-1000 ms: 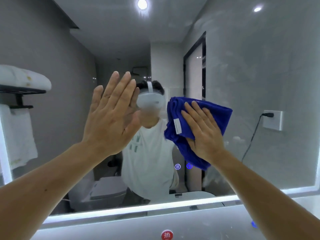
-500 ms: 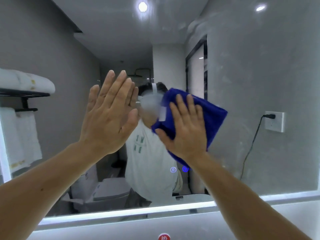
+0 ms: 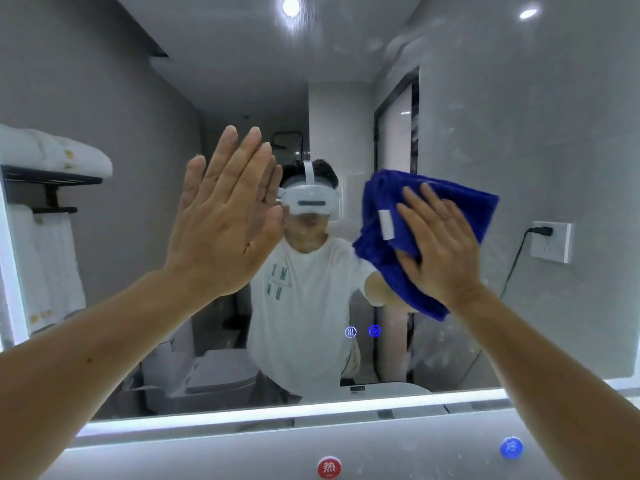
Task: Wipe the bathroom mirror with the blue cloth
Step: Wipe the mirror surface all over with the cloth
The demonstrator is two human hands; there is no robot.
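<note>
Right hand [image 3: 440, 244] is flat on the blue cloth [image 3: 384, 192], fingers straight and slightly spread, pinning it to the mirror [image 3: 519, 133] a bit right of centre at about head height. It's pressing, not clutching. The cloth is a folded wad, with its long axis running diagonally from upper right to lower left. It sticks out past the fingertips on top and to the left, and a tail hangs below the wrist. Left hand [image 3: 225, 216] is also flat, fingers straight and held together, palm to the glass left of centre. It looks braced on the glass, but I can't confirm contact. Key geometry: the cloth sits right under the right palm, so any stroke goes wherever that arm goes. The left hand is well apart from it and carries nothing. Faint specks and smears show on the glass right of and below the cloth, down toward the lit strip [image 3: 242, 415] along the bottom edge. My read: mid-wipe, with the right and lower-right areas left to do. Two touch icons [image 3: 363, 331] glow just below the cloth, so a downward pass could trigger them.
</note>
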